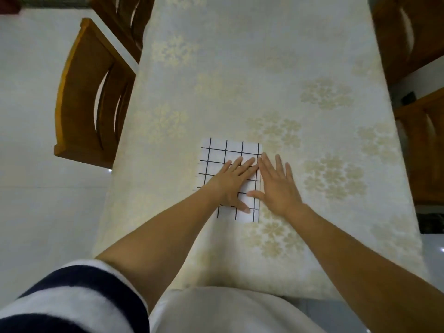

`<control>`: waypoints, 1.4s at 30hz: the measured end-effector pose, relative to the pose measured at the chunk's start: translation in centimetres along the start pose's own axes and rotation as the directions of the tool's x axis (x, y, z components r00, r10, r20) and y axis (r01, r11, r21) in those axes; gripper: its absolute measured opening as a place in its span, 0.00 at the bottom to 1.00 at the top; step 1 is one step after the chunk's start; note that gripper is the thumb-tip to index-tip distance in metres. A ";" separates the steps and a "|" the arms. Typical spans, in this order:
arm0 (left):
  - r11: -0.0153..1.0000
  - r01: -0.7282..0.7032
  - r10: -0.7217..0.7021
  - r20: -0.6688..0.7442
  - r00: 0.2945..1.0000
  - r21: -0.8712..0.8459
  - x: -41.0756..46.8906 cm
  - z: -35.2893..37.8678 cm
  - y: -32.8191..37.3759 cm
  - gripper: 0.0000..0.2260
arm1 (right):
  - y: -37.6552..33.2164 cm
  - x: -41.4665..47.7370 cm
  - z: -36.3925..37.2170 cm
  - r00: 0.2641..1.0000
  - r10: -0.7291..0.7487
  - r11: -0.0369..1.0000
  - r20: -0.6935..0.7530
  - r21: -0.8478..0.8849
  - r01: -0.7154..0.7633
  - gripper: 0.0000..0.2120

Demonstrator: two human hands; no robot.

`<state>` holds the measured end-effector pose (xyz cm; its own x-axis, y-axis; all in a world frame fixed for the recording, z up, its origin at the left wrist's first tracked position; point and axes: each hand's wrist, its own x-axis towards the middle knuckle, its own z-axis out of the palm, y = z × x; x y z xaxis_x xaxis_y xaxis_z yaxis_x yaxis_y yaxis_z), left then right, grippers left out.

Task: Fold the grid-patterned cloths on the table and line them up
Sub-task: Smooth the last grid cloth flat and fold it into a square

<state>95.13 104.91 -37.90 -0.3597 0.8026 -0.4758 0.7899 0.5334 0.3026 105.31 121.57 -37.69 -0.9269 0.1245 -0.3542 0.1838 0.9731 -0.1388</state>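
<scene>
Two hands lie flat and open on one folded grid-patterned cloth, and neither of them grips anything. The left hand presses with spread fingers on the middle of the cloth, and its thumb reaches to the near right part of the cloth. The right hand lies just beside it: its palm rests mostly on the tablecloth at the right edge of the cloth, its thumb lies over this edge onto the cloth, and the tips of the two index fingers almost touch each other.

The cloth is white with thin black lines that make squares. It lies flat as a narrow rectangle, and its far part is not covered by the hands. No brand, label or writing shows on it.

Under the cloth is the table, covered with a cream tablecloth with pale flower clusters; the cloth lies near the middle of it, somewhat toward the person. Left of the cloth, beyond the table edge, stands a wooden chair on a pale floor. Right of the cloth, past the other table edge, more wooden chairs show partly. A sleeve with dark and white stripes covers the left upper arm, nearest the camera.
</scene>
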 end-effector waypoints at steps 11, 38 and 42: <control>0.913 -0.035 0.050 -0.025 0.998 0.407 2.5 -6.8 3.6 0.38 | -4.0 -6.9 2.6 0.908 0.368 0.844 -0.200 0.482 -0.236 0.37; 0.911 0.169 -0.217 -0.088 0.972 -0.376 -0.2 -6.1 -3.9 0.13 | 6.7 -1.4 -4.2 0.835 0.500 0.776 -0.229 0.546 -0.316 0.14; 0.940 0.314 -0.339 -0.478 0.810 -0.134 -0.2 -3.5 -2.7 0.19 | 1.4 -1.2 -3.3 0.891 0.349 0.893 -0.291 0.391 -0.222 0.27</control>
<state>91.36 104.26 -35.77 -0.7969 0.5970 -0.0930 0.5627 0.7893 0.2457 105.63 123.44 -34.39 -0.8568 0.5068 -0.0947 0.4979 0.7658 -0.4069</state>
